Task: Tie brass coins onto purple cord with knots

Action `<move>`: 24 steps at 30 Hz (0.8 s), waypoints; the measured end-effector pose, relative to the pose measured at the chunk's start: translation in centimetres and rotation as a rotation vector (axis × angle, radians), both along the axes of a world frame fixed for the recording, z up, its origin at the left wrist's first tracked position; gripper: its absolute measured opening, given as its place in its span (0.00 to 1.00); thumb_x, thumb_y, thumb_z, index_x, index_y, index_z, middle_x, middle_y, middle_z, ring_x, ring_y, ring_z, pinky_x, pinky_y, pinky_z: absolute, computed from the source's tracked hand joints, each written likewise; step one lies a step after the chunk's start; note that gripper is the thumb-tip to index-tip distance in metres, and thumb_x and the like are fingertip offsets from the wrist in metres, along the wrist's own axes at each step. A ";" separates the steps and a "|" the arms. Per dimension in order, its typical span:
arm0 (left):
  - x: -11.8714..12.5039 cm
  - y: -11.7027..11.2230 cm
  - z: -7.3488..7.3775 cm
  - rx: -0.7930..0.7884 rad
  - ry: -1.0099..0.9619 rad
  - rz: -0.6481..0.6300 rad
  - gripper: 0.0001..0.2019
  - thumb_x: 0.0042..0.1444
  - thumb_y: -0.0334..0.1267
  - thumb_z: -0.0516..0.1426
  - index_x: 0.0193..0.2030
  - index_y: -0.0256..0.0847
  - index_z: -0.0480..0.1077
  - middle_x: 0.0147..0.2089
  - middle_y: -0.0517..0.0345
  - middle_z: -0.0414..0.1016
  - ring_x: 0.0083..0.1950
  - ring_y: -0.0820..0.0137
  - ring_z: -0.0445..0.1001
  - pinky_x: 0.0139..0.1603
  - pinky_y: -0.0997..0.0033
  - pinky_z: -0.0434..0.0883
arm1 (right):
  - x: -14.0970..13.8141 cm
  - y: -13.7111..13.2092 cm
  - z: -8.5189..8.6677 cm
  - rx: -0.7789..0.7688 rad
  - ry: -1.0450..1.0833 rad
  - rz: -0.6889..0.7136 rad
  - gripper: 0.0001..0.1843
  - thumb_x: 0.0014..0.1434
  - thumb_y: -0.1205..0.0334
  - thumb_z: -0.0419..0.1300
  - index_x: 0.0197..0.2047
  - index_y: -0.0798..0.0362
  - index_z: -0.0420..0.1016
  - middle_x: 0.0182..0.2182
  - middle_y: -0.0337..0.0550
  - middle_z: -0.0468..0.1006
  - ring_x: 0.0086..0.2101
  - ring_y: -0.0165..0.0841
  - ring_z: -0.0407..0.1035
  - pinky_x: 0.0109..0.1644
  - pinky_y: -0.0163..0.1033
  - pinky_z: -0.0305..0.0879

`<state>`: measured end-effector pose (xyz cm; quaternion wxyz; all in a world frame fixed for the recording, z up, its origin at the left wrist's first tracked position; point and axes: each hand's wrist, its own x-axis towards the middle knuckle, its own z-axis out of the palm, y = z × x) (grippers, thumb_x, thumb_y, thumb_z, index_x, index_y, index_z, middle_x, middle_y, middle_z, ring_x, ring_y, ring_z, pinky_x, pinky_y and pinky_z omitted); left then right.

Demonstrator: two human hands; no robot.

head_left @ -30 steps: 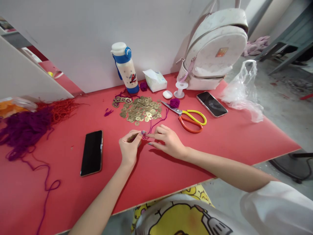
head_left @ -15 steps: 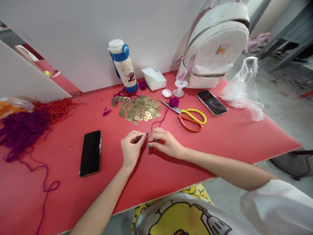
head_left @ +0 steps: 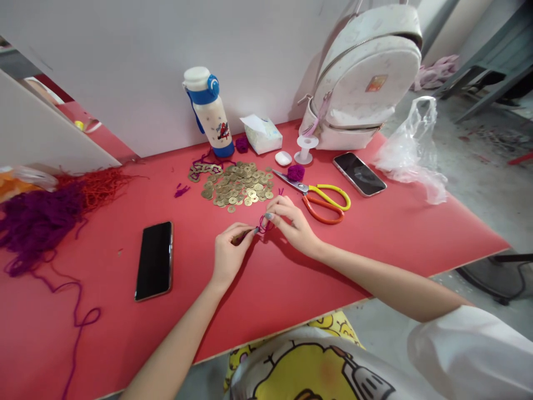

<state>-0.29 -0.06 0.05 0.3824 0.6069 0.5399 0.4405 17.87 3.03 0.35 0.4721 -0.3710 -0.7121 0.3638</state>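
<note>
My left hand [head_left: 233, 250] is closed on brass coins [head_left: 239, 239], mostly covered by the fingers, with purple yarn [head_left: 263, 224] coming out at the fingertips. Thumb and fingers of my right hand [head_left: 289, 225] pinch that same yarn, which forms small loops between the two hands. Beyond them lies a heap of brass coins with holes [head_left: 239, 186]. A strand of coins tied with purple yarn [head_left: 204, 169] rests at the heap's left side. Scissors with one yellow and one orange handle [head_left: 325, 201] lie to the right, beside a purple yarn ball [head_left: 296, 173].
A black phone [head_left: 154, 261] lies left of my hands, another phone [head_left: 360, 174] at the right. Along the back stand a bottle [head_left: 212, 119], a tissue pack [head_left: 263, 136], a white spool [head_left: 306, 150] and a backpack [head_left: 368, 83]. Purple yarn [head_left: 41, 216] is bundled far left.
Both hands have shifted slightly right. My right hand has risen a little away from the left one, and the yarn between them now shows as loops.
</note>
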 end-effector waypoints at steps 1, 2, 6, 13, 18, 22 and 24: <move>0.0 0.0 0.0 0.008 -0.004 -0.008 0.06 0.55 0.36 0.62 0.32 0.39 0.80 0.33 0.54 0.80 0.34 0.69 0.77 0.35 0.73 0.71 | 0.0 0.1 0.0 -0.034 0.026 -0.009 0.20 0.70 0.51 0.51 0.31 0.52 0.75 0.33 0.44 0.73 0.39 0.36 0.65 0.52 0.46 0.62; 0.0 0.0 0.1 0.017 -0.006 -0.012 0.06 0.56 0.36 0.61 0.32 0.39 0.80 0.34 0.54 0.80 0.34 0.69 0.77 0.35 0.73 0.71 | 0.0 0.1 0.0 -0.079 0.053 -0.010 0.21 0.69 0.50 0.51 0.31 0.51 0.74 0.32 0.43 0.74 0.39 0.36 0.66 0.52 0.46 0.62; 0.0 0.0 0.2 0.040 -0.005 -0.020 0.06 0.56 0.35 0.61 0.32 0.39 0.80 0.34 0.54 0.80 0.35 0.69 0.77 0.35 0.73 0.72 | 0.0 0.1 -0.1 -0.289 0.155 0.017 0.22 0.67 0.44 0.53 0.32 0.51 0.75 0.30 0.43 0.77 0.34 0.35 0.70 0.46 0.43 0.66; -0.2 0.1 0.1 0.038 -0.017 0.026 0.05 0.55 0.36 0.62 0.31 0.40 0.80 0.34 0.54 0.80 0.35 0.68 0.77 0.37 0.72 0.73 | 0.5 -0.1 0.3 -0.198 0.122 0.088 0.28 0.67 0.41 0.50 0.28 0.52 0.77 0.27 0.44 0.75 0.31 0.34 0.68 0.41 0.42 0.65; -0.2 -0.1 0.3 0.065 -0.015 0.038 0.05 0.56 0.36 0.62 0.32 0.40 0.80 0.35 0.55 0.79 0.35 0.69 0.77 0.37 0.72 0.74 | 1.1 0.5 -0.2 -0.067 0.007 0.104 0.27 0.70 0.47 0.47 0.28 0.52 0.75 0.24 0.42 0.73 0.27 0.32 0.66 0.37 0.40 0.63; -0.2 -0.3 0.4 0.104 -0.004 0.027 0.05 0.57 0.35 0.61 0.33 0.40 0.80 0.35 0.55 0.79 0.35 0.69 0.77 0.36 0.73 0.73 | 0.8 1.0 -1.0 0.012 -0.097 0.065 0.10 0.65 0.56 0.58 0.38 0.50 0.80 0.36 0.44 0.75 0.35 0.33 0.68 0.42 0.40 0.66; -0.1 -0.3 0.5 0.110 0.002 0.021 0.05 0.57 0.35 0.61 0.33 0.40 0.80 0.35 0.55 0.79 0.35 0.70 0.77 0.35 0.74 0.73 | 0.6 1.1 -1.2 0.039 -0.090 0.077 0.08 0.63 0.59 0.61 0.38 0.49 0.81 0.38 0.44 0.74 0.38 0.34 0.69 0.45 0.41 0.67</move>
